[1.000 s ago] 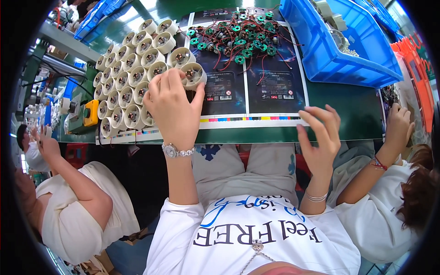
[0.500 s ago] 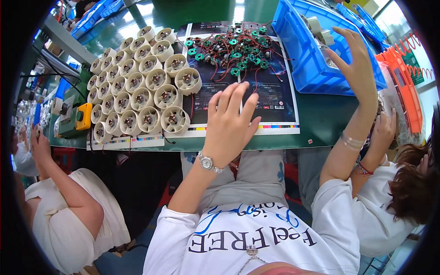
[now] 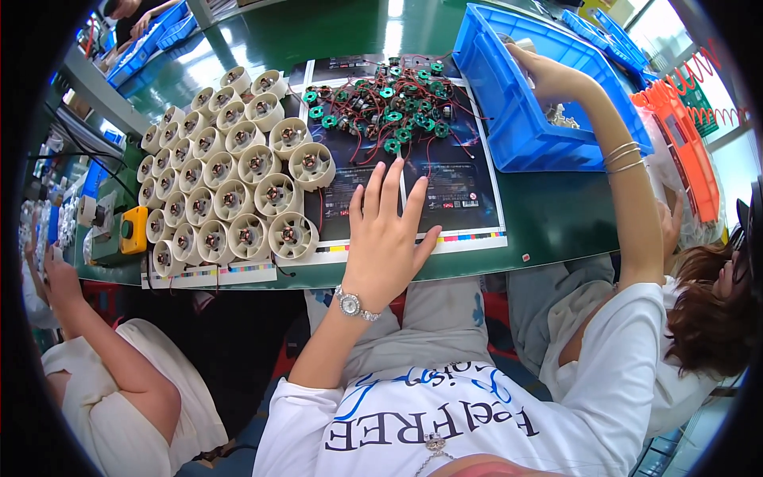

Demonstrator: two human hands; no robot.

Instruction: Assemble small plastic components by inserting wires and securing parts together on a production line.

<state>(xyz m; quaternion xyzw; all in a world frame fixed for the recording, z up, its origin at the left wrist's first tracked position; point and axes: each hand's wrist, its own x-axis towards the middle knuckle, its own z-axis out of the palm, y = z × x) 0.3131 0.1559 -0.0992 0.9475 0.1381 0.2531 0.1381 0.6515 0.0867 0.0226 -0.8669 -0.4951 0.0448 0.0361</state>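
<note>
My left hand [image 3: 383, 246] is held over the lower edge of a dark printed sheet [image 3: 457, 179], fingers spread and nothing in them. Above its fingertips on the sheet lies a heap of small green circuit boards [image 3: 389, 111] with red wires. My right hand [image 3: 552, 78] reaches down into a blue plastic crate [image 3: 548, 151]. Its fingers curl beside a pale plastic part [image 3: 524, 45]; whatever they grip is hidden behind the hand. On the left stand rows of cream round fan housings [image 3: 230, 199], with copper-coloured centres and short wires.
At the left edge of the green table [image 3: 556, 207] stands a green device with a yellow box [image 3: 133, 230]. An orange rack [image 3: 690, 159] with coiled hoses is beyond the crate. Other people sit close by on both sides; another is at the far left.
My right hand has gone from raised and open above the crate's near side down and farther into it. My left hand stays spread over the sheet. The whole view has shifted slightly.
</note>
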